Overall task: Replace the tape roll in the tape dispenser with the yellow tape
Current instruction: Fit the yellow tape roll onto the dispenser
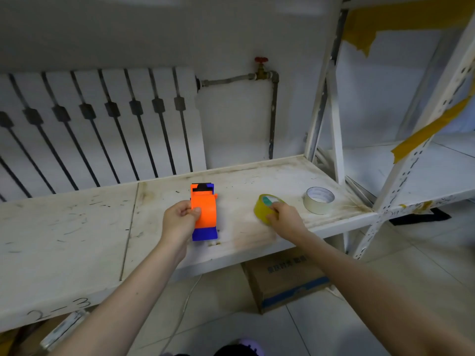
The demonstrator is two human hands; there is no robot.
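An orange and blue tape dispenser (205, 210) lies on the white shelf board (77, 227), near its middle. My left hand (180, 219) grips the dispenser's left side, thumb on the orange cover. To the right, the yellow tape roll (263, 205) is tilted up on the shelf, with my right hand (284, 218) closed on its near edge. A white tape roll (318, 200) lies flat further right, apart from both hands. I cannot tell what is inside the dispenser under the orange cover.
A radiator (97, 124) and a pipe with a red valve (261, 69) stand behind the shelf. White metal rack uprights (331, 111) with yellow tape scraps rise at the right. A cardboard box (285, 278) sits on the tiled floor under the shelf.
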